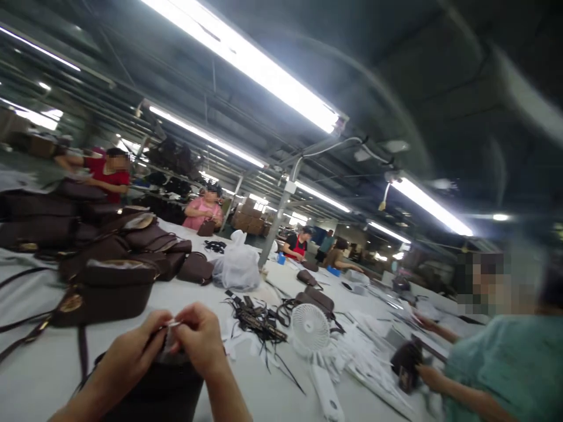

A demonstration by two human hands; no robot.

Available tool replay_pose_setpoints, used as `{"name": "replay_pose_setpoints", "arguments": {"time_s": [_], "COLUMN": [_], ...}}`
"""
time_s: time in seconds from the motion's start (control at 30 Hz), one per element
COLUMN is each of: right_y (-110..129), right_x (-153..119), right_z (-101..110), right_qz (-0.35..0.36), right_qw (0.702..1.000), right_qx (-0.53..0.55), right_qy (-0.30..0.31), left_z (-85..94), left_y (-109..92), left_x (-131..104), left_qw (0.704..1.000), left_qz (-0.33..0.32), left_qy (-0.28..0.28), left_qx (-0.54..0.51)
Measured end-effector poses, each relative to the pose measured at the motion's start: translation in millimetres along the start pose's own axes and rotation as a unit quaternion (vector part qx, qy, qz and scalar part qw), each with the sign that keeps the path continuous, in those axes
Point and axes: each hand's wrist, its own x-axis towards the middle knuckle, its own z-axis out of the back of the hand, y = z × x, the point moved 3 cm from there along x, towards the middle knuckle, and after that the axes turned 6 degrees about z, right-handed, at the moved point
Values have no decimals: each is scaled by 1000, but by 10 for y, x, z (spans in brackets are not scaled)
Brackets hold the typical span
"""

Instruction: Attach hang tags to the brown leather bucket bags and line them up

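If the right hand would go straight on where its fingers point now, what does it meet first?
Most likely the left hand: the right hand points towards it, with a white piece at the fingertips. The exact depth is unclear.

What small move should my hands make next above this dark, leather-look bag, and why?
Perhaps ease the right hand back slightly while the left hand steadies the small, thin white piece: both hands meet closely around it above the dark bag, hiding part of it.
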Motion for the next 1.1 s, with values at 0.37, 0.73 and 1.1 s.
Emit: {"name": "replay_pose_setpoints", "arguments": {"time_s": [0.37,0.73,1.1], "right_y": [-64,-96,126], "right_x": [-110,-98,3], "right_z": [-23,44,3], "right_qz": [-38,-104,-11], "right_qw": [999,994,981], "right_qx": [-1,0,-179], "right_qy": [-22,21,66], "left_z": [83,111,123], "left_y": [-167,-418,-230], "left_x": [-35,-64,24], "left_qw": [1000,995,999], "left_qz": [25,94,46], "left_qy": [-12,12,15], "left_qx": [9,-15,-17]}}
